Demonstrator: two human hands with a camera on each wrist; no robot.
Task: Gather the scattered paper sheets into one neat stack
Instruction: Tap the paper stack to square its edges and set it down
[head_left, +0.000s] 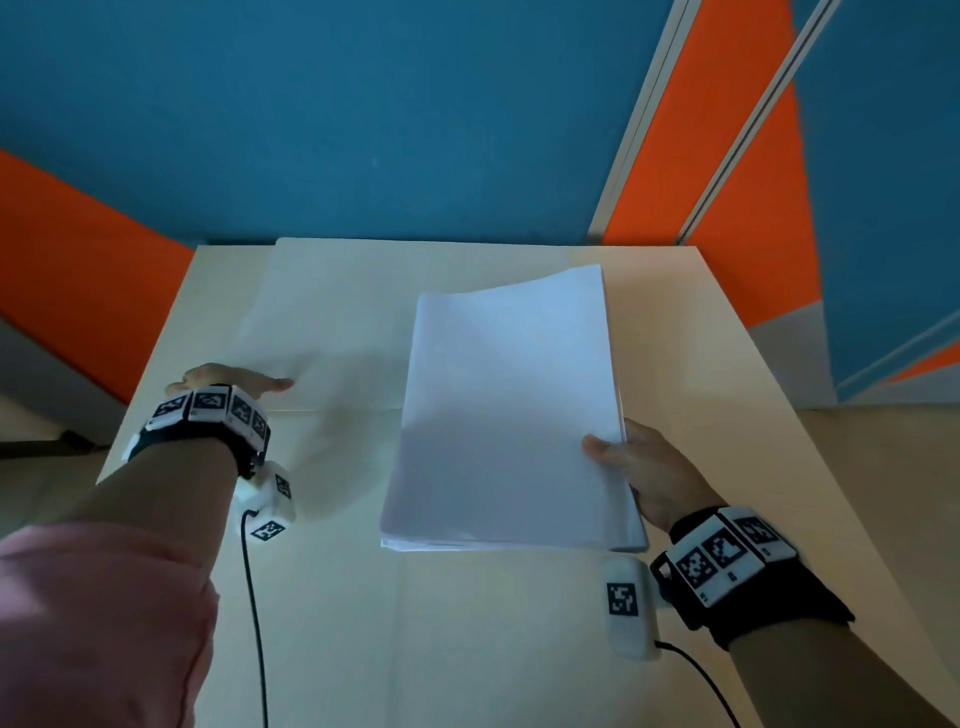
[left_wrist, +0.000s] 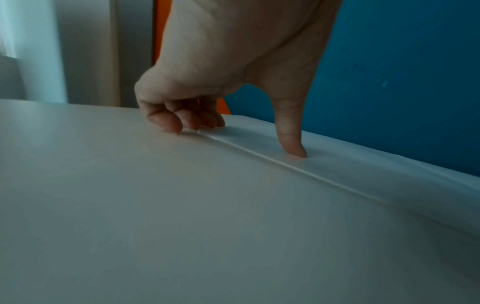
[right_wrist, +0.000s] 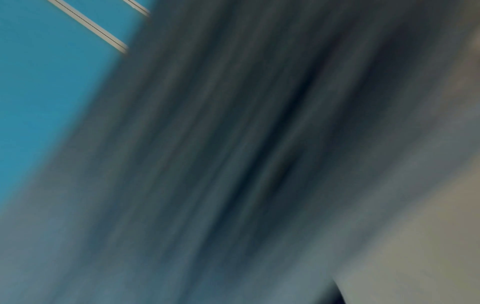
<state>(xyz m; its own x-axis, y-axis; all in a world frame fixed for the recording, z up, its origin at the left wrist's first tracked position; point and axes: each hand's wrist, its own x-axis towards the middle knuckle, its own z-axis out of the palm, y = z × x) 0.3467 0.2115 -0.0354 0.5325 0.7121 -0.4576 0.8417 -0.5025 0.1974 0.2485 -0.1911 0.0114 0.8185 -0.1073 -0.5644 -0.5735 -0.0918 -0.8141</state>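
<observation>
stack: one pile (head_left: 506, 415), right hand (head_left: 641, 475) gripping its right edge
loose sheets: one (head_left: 332, 322), far-left tabletop (head_left: 332, 623); left hand (head_left: 223, 382) pinching its near edge

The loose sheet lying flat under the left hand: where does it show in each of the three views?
Head: loose sheet lies flat, left of centre, left hand at its near corner.
Left wrist: right of centre, thumb pressing it.
Right wrist: not identifiable; the picture is smeared.
Shared landmark: blue wall.
</observation>
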